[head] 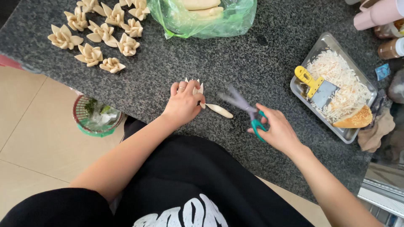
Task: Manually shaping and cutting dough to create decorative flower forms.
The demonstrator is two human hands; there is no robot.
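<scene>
Speckled dark granite countertop fills the view from above, with a person in a black top leaning over it. Near the centre, the left hand presses down on a pale dough piece, fingers curled closed over it so only a few pointed petals show above the knuckles. A tapered strip of dough sticks out from under the hand toward 4 o'clock. Just beside that strip, at 3 o'clock from it, the right hand grips teal-handled scissors, fingers through the loops; the blades are blurred and point toward the strip, apart from it.

At 10 o'clock on the counter lie finished flower-shaped dough pieces. At 12 o'clock sits a green plastic bag holding more dough. At 3 o'clock a metal tray holds shredded cheese, a yellow-handled scraper and a wedge of cheese. On the tiled floor at 8 o'clock stands a small basket.
</scene>
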